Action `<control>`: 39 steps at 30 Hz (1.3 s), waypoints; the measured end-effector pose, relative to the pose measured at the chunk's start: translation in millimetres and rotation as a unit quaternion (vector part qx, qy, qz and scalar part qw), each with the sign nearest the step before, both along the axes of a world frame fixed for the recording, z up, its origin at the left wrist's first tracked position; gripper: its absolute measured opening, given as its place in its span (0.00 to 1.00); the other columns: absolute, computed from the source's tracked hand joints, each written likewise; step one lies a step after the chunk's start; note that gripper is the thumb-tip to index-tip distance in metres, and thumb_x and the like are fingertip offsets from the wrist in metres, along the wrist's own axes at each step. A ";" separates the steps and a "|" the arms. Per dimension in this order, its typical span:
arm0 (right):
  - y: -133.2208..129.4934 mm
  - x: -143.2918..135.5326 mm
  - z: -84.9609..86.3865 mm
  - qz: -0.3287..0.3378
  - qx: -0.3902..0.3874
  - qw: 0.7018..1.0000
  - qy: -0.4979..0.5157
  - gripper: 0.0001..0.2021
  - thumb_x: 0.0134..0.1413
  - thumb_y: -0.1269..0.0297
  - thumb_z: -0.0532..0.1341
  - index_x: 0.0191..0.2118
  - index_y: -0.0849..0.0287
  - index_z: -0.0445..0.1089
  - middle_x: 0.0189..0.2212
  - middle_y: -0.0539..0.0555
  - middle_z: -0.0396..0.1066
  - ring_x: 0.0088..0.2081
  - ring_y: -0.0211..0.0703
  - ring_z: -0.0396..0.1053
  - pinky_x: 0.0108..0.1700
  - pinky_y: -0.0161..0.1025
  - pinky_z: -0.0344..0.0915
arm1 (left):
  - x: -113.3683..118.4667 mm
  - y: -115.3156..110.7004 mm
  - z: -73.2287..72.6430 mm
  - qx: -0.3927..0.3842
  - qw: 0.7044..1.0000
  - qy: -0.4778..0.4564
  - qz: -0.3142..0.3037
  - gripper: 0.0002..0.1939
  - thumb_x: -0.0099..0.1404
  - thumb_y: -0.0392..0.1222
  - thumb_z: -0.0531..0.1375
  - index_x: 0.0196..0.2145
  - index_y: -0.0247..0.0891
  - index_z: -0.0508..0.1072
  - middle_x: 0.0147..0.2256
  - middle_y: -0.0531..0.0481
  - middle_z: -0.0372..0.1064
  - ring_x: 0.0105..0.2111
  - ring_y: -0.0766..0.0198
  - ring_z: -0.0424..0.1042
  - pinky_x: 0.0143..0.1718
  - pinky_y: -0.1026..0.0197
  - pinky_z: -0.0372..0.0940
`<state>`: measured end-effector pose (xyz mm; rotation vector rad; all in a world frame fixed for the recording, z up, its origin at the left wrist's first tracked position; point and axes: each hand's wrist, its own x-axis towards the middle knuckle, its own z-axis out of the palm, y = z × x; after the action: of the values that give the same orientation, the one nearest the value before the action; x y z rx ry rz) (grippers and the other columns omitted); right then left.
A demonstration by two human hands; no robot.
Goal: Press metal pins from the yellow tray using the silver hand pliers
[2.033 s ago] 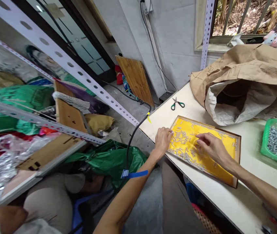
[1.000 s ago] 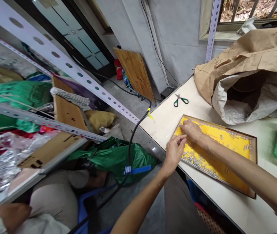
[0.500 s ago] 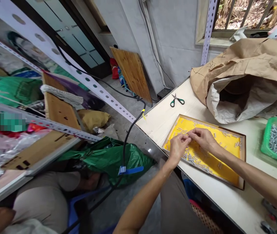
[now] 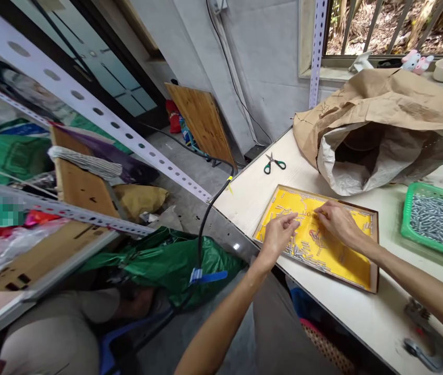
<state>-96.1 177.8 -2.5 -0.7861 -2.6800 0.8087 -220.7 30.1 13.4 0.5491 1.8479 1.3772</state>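
Note:
Over the left part of a shallow tray [image 4: 373,255] with a yellow bottom, my left hand [image 4: 278,237] holds its thumb and fingers pinched together. Whatever is between them is too small to make out. My right hand [image 4: 338,223] hovers a little to the right, above the tray's middle, with thumb and forefinger closed; its fingertips hide any piece there. Small silvery screw-like pieces [image 4: 305,255] lie heaped along the tray's near edge, and more are scattered over the yellow. The hands are apart from each other.
A green basket [image 4: 405,219] full of similar metal pieces stands on the table's right. Behind the tray lie scissors [image 4: 274,163] and a large open paper sack [image 4: 381,99]. A metal tool [image 4: 424,333] sits at front right. A black cable [image 4: 201,229] hangs left of the table.
My hands were together at the fingertips over the tray; now they have parted, the right one moving to the right. The view has shifted slightly, too.

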 end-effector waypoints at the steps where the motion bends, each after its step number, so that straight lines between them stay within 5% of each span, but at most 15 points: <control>1: 3.7 -5.7 2.3 0.005 0.038 0.999 -0.026 0.12 0.59 0.71 0.55 0.37 0.61 0.77 0.37 0.60 0.75 0.39 0.48 0.71 0.43 0.42 0.65 | -5.1 -0.7 0.1 0.012 0.999 0.036 0.017 0.13 0.58 0.40 0.67 0.40 0.32 0.80 0.27 0.53 0.71 0.19 0.74 0.65 0.19 0.72 0.60; 5: 1.7 -41.3 8.3 0.031 0.103 0.991 -0.074 0.15 0.63 0.71 0.52 0.43 0.61 0.77 0.39 0.61 0.74 0.43 0.50 0.70 0.43 0.42 0.65 | -30.1 -9.2 -3.0 0.027 0.985 0.147 0.088 0.16 0.65 0.38 0.59 0.50 0.33 0.77 0.34 0.48 0.74 0.22 0.73 0.69 0.23 0.69 0.64; 8: -15.5 -63.6 3.3 0.138 0.133 0.979 -0.068 0.15 0.66 0.66 0.52 0.48 0.60 0.75 0.44 0.61 0.75 0.48 0.53 0.68 0.48 0.46 0.65 | -42.9 -21.5 -10.5 0.009 0.959 0.264 0.106 0.18 0.69 0.40 0.54 0.52 0.34 0.75 0.40 0.44 0.75 0.31 0.66 0.75 0.34 0.64 0.71; 10: -27.3 -67.5 -6.1 0.210 0.160 0.962 -0.070 0.19 0.66 0.56 0.52 0.55 0.58 0.71 0.54 0.61 0.71 0.56 0.58 0.64 0.53 0.52 0.63 | -44.4 -30.6 -18.3 -0.001 0.929 0.365 0.062 0.18 0.71 0.41 0.52 0.52 0.34 0.75 0.46 0.41 0.75 0.45 0.58 0.75 0.48 0.56 0.71; 13: -31.9 -56.2 -25.8 0.235 0.204 0.947 -0.081 0.27 0.66 0.46 0.49 0.64 0.54 0.61 0.65 0.56 0.60 0.67 0.62 0.49 0.62 0.63 0.53 | -39.0 -41.6 -31.5 -0.042 0.874 0.481 -0.056 0.21 0.72 0.43 0.50 0.58 0.34 0.70 0.60 0.39 0.66 0.65 0.48 0.57 0.62 0.44 0.59; 16: -16.3 -34.5 -42.6 0.201 0.246 0.945 -0.077 0.29 0.67 0.45 0.42 0.66 0.52 0.57 0.66 0.54 0.58 0.70 0.59 0.42 0.66 0.67 0.42 | -33.1 -47.3 -39.8 -0.119 0.831 0.526 -0.132 0.22 0.73 0.44 0.49 0.61 0.35 0.65 0.66 0.40 0.55 0.70 0.43 0.39 0.64 0.36 0.53; 19: 3.3 -12.3 -48.1 0.168 0.277 0.945 -0.052 0.31 0.68 0.45 0.37 0.68 0.54 0.54 0.65 0.55 0.59 0.70 0.59 0.40 0.66 0.69 0.37 | -31.7 -49.5 -39.6 -0.171 0.809 0.538 -0.165 0.21 0.73 0.44 0.49 0.59 0.38 0.67 0.68 0.42 0.50 0.70 0.40 0.36 0.64 0.33 0.52; 25: -10.2 23.2 -36.2 0.229 0.293 0.927 -0.045 0.28 0.68 0.46 0.42 0.68 0.48 0.53 0.67 0.53 0.55 0.70 0.59 0.37 0.66 0.67 0.41 | -33.1 -57.8 -32.4 -0.169 0.788 0.548 -0.225 0.21 0.71 0.45 0.54 0.59 0.38 0.67 0.69 0.40 0.48 0.70 0.38 0.34 0.64 0.31 0.49; 29: -28.4 30.6 -37.9 0.303 0.285 0.908 -0.051 0.27 0.68 0.46 0.45 0.67 0.47 0.56 0.67 0.54 0.56 0.69 0.59 0.43 0.65 0.64 0.45 | -39.7 -51.2 -30.4 -0.159 0.778 0.529 -0.298 0.35 0.64 0.52 0.63 0.65 0.43 0.59 0.70 0.39 0.40 0.70 0.37 0.28 0.64 0.27 0.44; 33: -19.8 25.6 -34.8 0.241 0.267 0.931 -0.057 0.27 0.67 0.46 0.45 0.65 0.49 0.59 0.67 0.57 0.55 0.69 0.62 0.43 0.62 0.66 0.48 | -51.3 -30.0 -33.0 -0.137 0.770 0.508 -0.362 0.49 0.54 0.61 0.67 0.67 0.44 0.54 0.71 0.36 0.37 0.69 0.35 0.23 0.63 0.25 0.41; 36: -14.8 22.5 -19.3 0.236 0.241 0.940 -0.047 0.23 0.68 0.52 0.47 0.62 0.51 0.64 0.64 0.59 0.59 0.67 0.62 0.46 0.60 0.63 0.53 | -57.1 -18.3 -38.2 -0.114 0.781 0.516 -0.333 0.47 0.57 0.62 0.65 0.68 0.43 0.52 0.70 0.35 0.38 0.70 0.38 0.25 0.63 0.25 0.40; 39: -23.9 20.6 -5.0 0.303 0.191 0.933 -0.025 0.17 0.67 0.58 0.52 0.54 0.54 0.71 0.53 0.60 0.69 0.58 0.56 0.60 0.55 0.53 0.60 | -58.4 -16.2 -42.7 -0.105 0.799 0.526 -0.271 0.46 0.59 0.60 0.64 0.68 0.41 0.52 0.70 0.33 0.40 0.70 0.38 0.29 0.63 0.27 0.41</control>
<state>-75.6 153.9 -7.4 0.1294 -3.0128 0.3400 -279.1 13.9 -29.3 1.8176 2.3028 0.4140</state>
